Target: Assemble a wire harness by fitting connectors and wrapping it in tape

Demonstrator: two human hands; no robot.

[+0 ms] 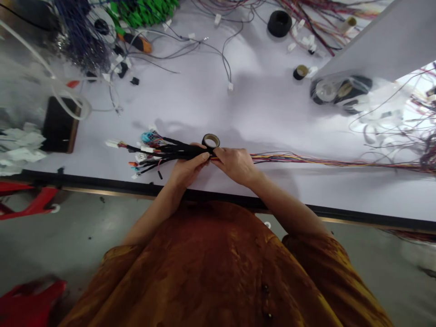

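A wire bundle lies along the table near its front edge, with loose coloured wires [306, 159] running off to the right. Its left part splits into black-wrapped branches [173, 147] ending in white, blue and orange connectors. My left hand [190, 168] is closed round the black-wrapped part, thumb on top. Right beside it, my right hand [236, 164] pinches the bundle where the black wrapping meets the coloured wires. A roll of black tape [211, 141] touches the bundle between my hands, just beyond the fingertips.
A dark phone-like object [60, 125] and white connectors [20, 147] lie at the left. Green pieces [143, 11], blue wires [80, 34] and an orange-black tool [138, 43] are behind. More tape rolls [279, 23] and a slanted white panel [378, 41] stand at the back right.
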